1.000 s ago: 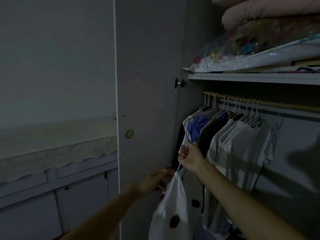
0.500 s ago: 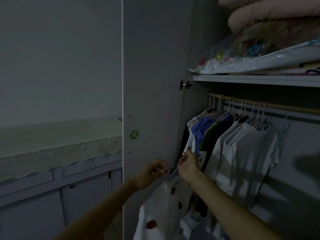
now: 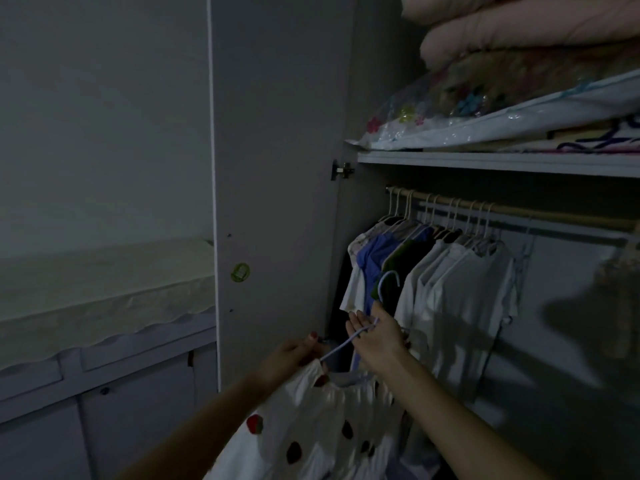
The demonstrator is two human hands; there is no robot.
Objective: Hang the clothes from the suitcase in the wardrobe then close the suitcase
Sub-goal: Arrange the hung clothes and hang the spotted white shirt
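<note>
A white garment with red strawberry spots [image 3: 311,427] hangs from a pale blue hanger [image 3: 388,282] in front of the open wardrobe. My right hand [image 3: 377,337] grips the hanger at its neck, the hook rising above my fingers. My left hand [image 3: 294,355] pinches the garment's shoulder at the hanger's left arm. Above and to the right runs the wooden rail [image 3: 502,209], with several hung shirts [image 3: 450,292] in white, blue and dark green. The suitcase is out of view.
The open wardrobe door [image 3: 277,168] stands just left of my hands. A shelf [image 3: 502,162] above the rail carries bagged bedding and folded quilts [image 3: 519,46]. A low cabinet with a pale lace cover [image 3: 104,289] lines the left wall.
The garment has opened out to face me as my left hand shifted to its shoulder. The hanger's hook now stands clear above my right hand.
</note>
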